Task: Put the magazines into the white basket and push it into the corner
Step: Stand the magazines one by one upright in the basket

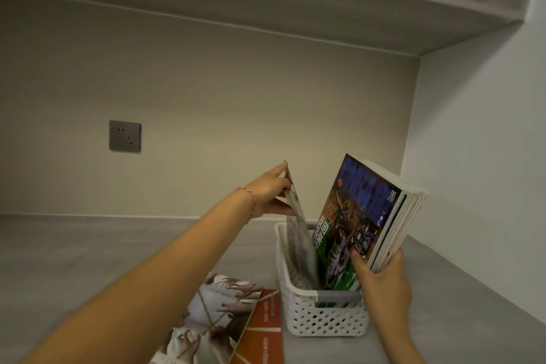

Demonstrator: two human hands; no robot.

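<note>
A white perforated basket (325, 319) stands on the grey counter, a little out from the right wall. My left hand (270, 189) grips the top edge of a thin magazine (300, 233) that stands nearly upright with its lower part inside the basket's left side. My right hand (384, 284) holds a stack of several magazines (363, 216), blue and green cover facing me, tilted right with its lower end in the basket. Two more magazines lie flat on the counter left of the basket: one with pale hands on the cover (206, 322) and an orange one (260, 331).
The grey counter (88, 260) runs left and back to a beige wall with a dark socket (124, 136). A white side wall (487, 156) meets it in the corner behind the basket. A shelf (325, 9) with red twigs hangs overhead.
</note>
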